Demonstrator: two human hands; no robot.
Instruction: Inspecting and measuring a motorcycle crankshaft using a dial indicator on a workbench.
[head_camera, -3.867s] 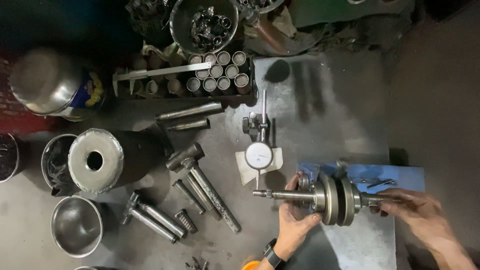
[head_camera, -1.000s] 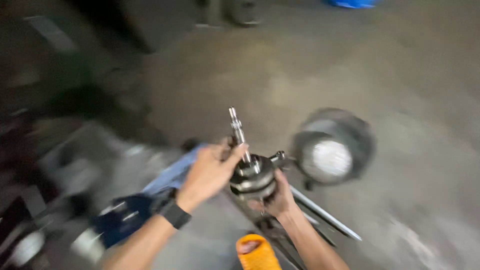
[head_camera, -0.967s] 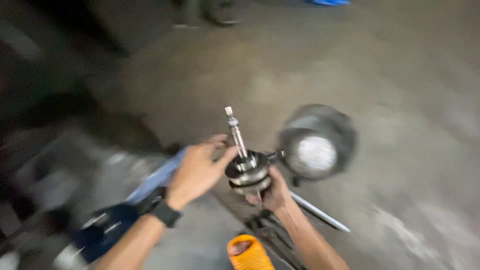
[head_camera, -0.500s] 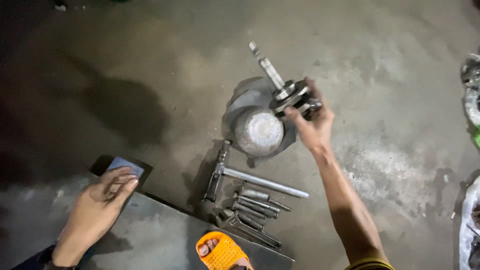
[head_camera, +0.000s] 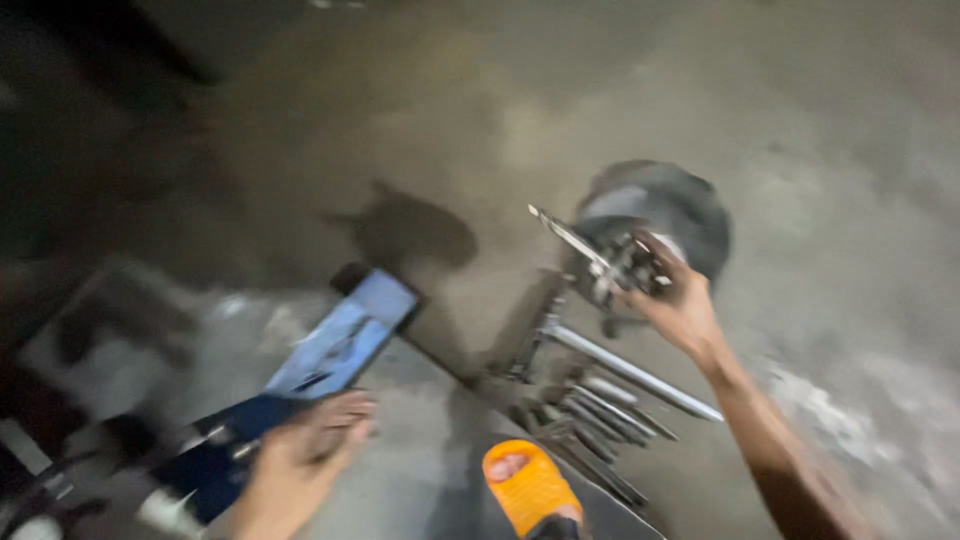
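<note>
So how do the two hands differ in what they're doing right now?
The right hand is stretched far out over the concrete floor, gripping a metal shaft assembly beside a round dark metal container. The left hand stays close to the body, fingers loosely touching the edge of a lit phone on a grey slab. Both are bare and blurred.
</note>
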